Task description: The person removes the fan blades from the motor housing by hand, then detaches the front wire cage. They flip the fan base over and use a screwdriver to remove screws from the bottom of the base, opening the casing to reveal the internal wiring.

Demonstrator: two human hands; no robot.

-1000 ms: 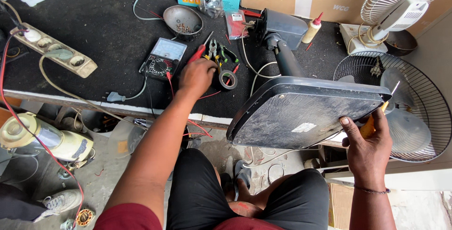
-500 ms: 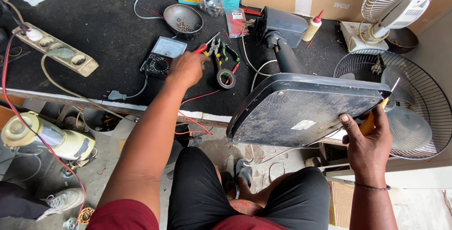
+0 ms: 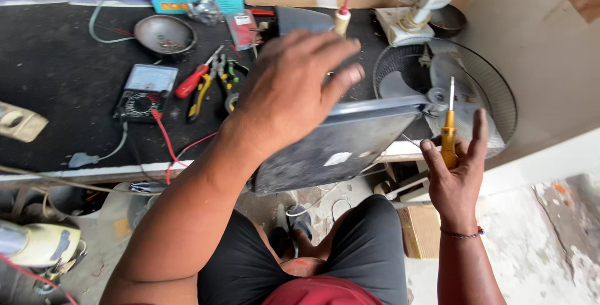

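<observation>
Above our lap, the grey fan base [image 3: 337, 149] tilts off the desk [image 3: 62, 80] edge. Our left hand [image 3: 294, 89] hovers released over it; our right hand [image 3: 459, 170] loosely pinches a yellow screwdriver [image 3: 449, 133]. Unsupported, the base might slide down, or the screwdriver drop.

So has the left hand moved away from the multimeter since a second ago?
Yes. The left hand has left the tools beside the multimeter and moved right, now above the dark fan base.
</observation>
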